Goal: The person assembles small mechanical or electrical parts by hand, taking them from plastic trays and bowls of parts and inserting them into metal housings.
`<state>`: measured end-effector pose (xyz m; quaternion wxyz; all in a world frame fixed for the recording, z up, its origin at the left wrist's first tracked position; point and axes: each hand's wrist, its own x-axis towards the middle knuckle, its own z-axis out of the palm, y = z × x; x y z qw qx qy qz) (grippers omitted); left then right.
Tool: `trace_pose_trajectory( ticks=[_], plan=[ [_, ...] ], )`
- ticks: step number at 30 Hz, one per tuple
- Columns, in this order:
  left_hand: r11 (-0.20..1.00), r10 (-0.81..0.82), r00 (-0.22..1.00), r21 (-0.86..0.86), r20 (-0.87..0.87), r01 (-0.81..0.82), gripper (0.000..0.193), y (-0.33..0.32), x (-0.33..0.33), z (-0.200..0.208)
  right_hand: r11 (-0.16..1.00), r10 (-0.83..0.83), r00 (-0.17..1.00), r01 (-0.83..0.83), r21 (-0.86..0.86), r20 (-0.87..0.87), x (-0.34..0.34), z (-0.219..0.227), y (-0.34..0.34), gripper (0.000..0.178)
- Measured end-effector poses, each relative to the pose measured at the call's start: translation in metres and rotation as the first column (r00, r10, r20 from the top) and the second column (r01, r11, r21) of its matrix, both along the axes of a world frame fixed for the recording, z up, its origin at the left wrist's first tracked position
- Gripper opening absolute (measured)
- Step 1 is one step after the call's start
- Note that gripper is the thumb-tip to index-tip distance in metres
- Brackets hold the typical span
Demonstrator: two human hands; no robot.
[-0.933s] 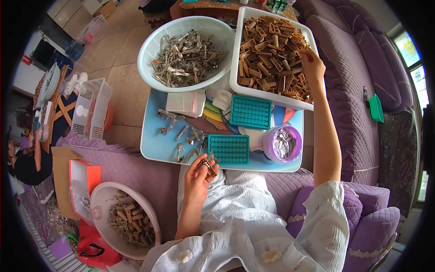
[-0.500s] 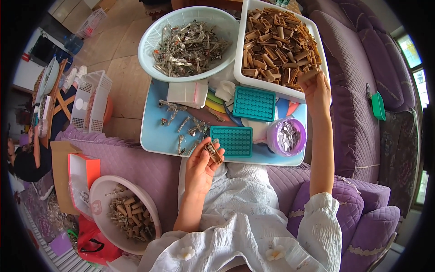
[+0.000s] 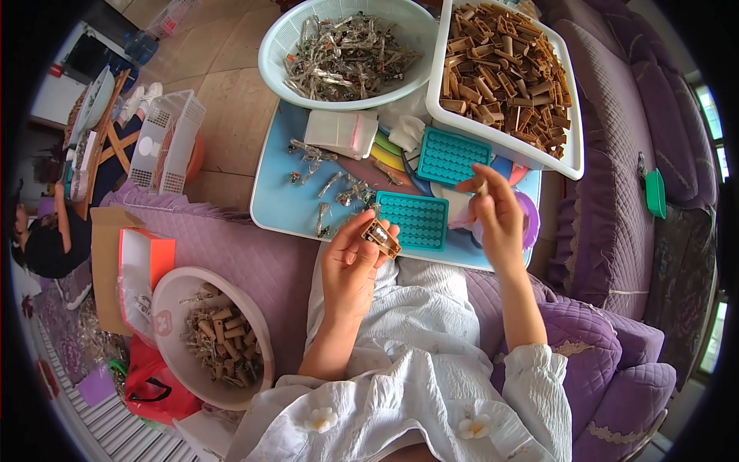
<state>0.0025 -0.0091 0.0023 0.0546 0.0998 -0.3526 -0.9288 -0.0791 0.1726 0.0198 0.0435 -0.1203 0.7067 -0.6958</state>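
Observation:
My left hand (image 3: 346, 273) is closed around a brown plastic casing half (image 3: 383, 239), its hollow side facing up with small silvery parts inside. Over the right part of the blue table, my right hand (image 3: 500, 219) pinches a small brown plastic piece (image 3: 483, 188), mostly hidden by the fingers. Beneath that hand stands a purple-rimmed tub (image 3: 529, 223), partly covered by it. A teal ridged tray (image 3: 412, 221) lies just beyond my left fingers, and a second teal tray (image 3: 454, 156) sits farther back. Loose wired parts (image 3: 350, 191) are scattered left of the trays.
At the back stand a pale basin (image 3: 277, 81) of wired parts and a white bin (image 3: 573, 146) heaped with brown casings. A clear plastic box (image 3: 341, 131) sits on the table (image 3: 269, 192). Lower left, a pink basin (image 3: 265, 339) holds assembled pieces. Another person (image 3: 58, 239) sits far left.
My right hand has come from the white bin toward me and to the left, carrying a brown piece. My left hand has risen slightly to the right, still holding its casing. The view has shifted.

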Motion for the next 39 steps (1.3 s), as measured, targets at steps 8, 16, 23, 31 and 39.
trace_pose_trajectory(
  ticks=[8, 16, 23, 31, 39],
  plan=[
    [0.974, 0.049, 0.992, -0.215, -0.112, -0.073, 0.036, 0.003, 0.012, 0.006, 0.974, 0.202, 0.971, -0.186, 0.129, -0.127, 0.051, 0.014, -0.037, 0.03],
    [0.975, 0.029, 0.964, -0.207, -0.264, -0.086, 0.036, 0.008, 0.018, 0.012, 0.965, -0.054, 0.997, 0.039, -0.26, -0.05, 0.076, 0.008, -0.062, 0.034],
    [0.976, 0.035, 0.954, -0.196, -0.298, -0.097, 0.033, 0.008, 0.018, 0.008, 0.989, -0.04, 0.988, 0.018, -0.148, -0.148, 0.076, 0.006, -0.063, 0.028],
    [0.977, 0.014, 0.956, -0.2, -0.292, -0.076, 0.036, 0.015, 0.018, 0.007, 0.995, -0.068, 0.991, 0.059, -0.078, -0.119, 0.076, 0.007, -0.059, 0.027],
    [0.926, -0.016, 0.967, -0.369, -0.253, -0.082, 0.035, 0.022, 0.025, 0.02, 0.955, 0.033, 0.946, 0.066, 0.291, -0.323, 0.068, 0.021, -0.054, 0.028]
  ],
)
